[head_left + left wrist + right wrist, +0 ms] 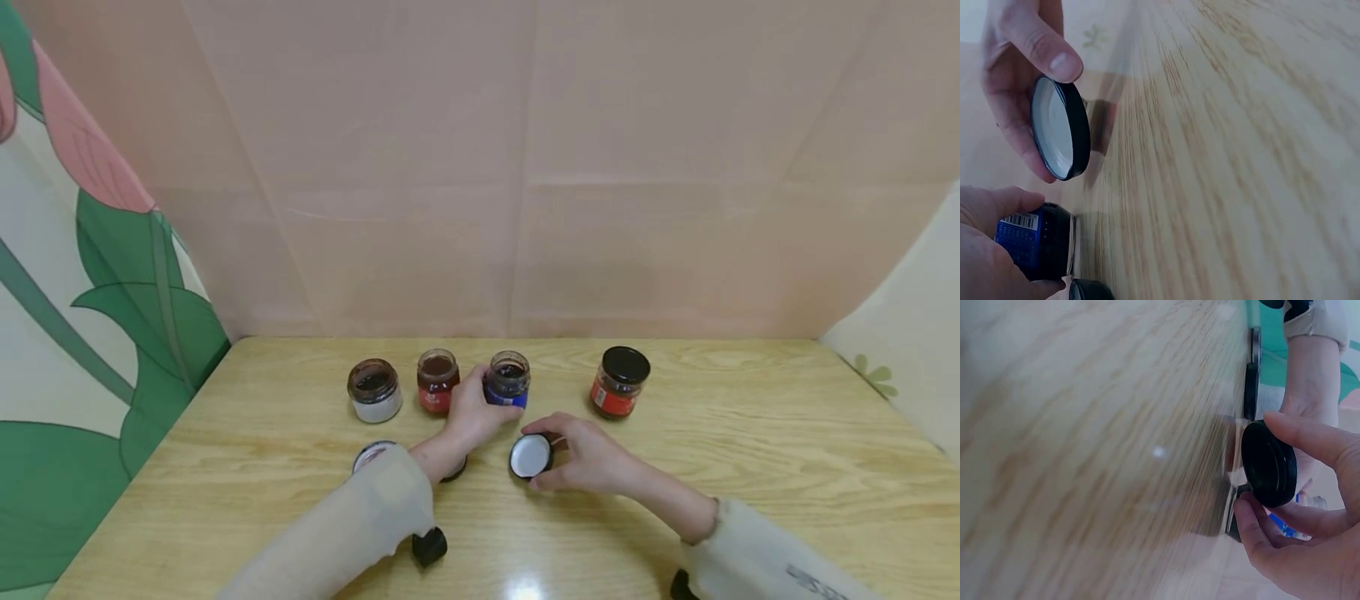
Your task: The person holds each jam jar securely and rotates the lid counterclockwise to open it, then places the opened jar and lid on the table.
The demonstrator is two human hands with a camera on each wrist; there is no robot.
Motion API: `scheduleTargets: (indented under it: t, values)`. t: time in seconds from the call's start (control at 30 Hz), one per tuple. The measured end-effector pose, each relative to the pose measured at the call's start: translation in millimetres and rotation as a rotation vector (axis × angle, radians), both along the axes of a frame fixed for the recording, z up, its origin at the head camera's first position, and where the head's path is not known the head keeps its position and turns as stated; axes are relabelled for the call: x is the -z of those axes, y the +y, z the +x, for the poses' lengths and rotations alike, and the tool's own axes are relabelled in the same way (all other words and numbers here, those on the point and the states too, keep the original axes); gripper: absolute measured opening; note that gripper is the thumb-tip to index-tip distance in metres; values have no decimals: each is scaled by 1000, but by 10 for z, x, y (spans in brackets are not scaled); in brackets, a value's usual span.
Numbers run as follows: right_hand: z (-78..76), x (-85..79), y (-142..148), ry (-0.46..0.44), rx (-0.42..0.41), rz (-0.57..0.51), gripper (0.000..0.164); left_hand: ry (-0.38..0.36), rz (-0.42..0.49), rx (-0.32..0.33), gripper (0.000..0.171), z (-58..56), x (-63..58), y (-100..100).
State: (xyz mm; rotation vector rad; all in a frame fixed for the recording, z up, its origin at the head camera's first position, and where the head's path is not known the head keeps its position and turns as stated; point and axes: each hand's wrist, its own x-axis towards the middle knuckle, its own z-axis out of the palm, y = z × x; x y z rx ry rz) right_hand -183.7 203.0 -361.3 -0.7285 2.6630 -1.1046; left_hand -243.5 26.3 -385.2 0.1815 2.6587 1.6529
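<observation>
My left hand (472,418) grips a glass jar with a blue label (508,385), which stands lidless on the table with dark contents. In the left wrist view the blue jar (1022,244) shows a barcode. My right hand (592,457) pinches a black lid (531,457) by its rim, just in front of that jar. The lid is tipped on edge, its white inside towards the head camera; the right wrist view shows its black top (1266,464). Left of the blue jar stands an open jar with a red label (437,383), close to my left fingers.
An open jar with a white label (377,404) stands farther left. To the right is a red-labelled jar (619,383) with its black lid on. Two removed lids lie under my left forearm, one lid (372,452) partly covered by the sleeve. A curtain (405,250) hangs behind the table.
</observation>
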Motion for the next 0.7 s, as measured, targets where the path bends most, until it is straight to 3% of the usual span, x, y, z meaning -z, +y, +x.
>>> scheduleTargets:
  t: [0.27, 0.53, 0.7]
  values:
    - [-6, -4, -58, 3, 24, 51, 64, 57, -70, 37, 63, -73, 3, 18]
    - [-35, -8, -157, 76, 70, 140, 62, 65, -110, 51, 59, -84, -17, 14]
    - [-61, 7, -225, 77, 67, 157, 58, 72, -119, 51, 57, -88, -11, 12]
